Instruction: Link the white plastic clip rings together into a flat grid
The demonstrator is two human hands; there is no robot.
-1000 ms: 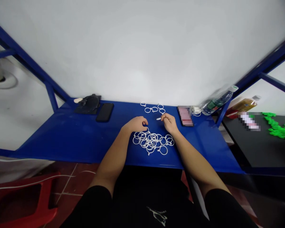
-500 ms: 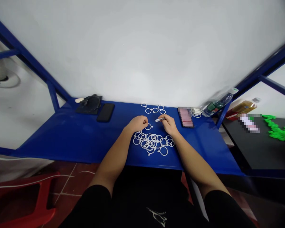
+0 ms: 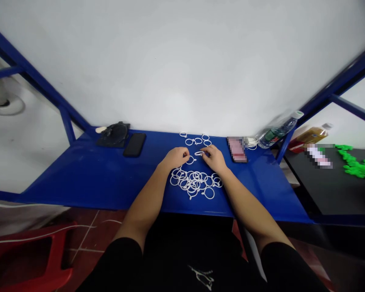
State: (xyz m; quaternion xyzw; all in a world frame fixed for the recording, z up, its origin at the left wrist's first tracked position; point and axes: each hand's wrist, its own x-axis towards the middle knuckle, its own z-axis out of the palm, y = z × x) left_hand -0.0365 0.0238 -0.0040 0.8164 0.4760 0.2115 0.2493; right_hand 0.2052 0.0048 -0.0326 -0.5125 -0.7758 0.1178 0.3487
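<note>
A heap of several white plastic rings [image 3: 196,182] lies on the blue table [image 3: 88,174] in front of me. My left hand [image 3: 176,157] is closed in a pinch on one white ring [image 3: 190,160] just above the heap. My right hand [image 3: 214,158] is closed on a small white piece [image 3: 198,153], its tip close to that ring. A few more white rings [image 3: 197,140] lie in a row behind my hands, near the wall.
A black phone [image 3: 134,144] and a black pouch [image 3: 114,134] lie at the back left. A phone in a red case [image 3: 237,149], a clear bottle [image 3: 276,132] and a white cable lie at the back right. Green parts [image 3: 357,164] sit on a black side table. A red stool [image 3: 30,259] stands lower left.
My left hand lifted one ring out of the heap. My right hand moved left with the small white piece, so the two hands are now close together.
</note>
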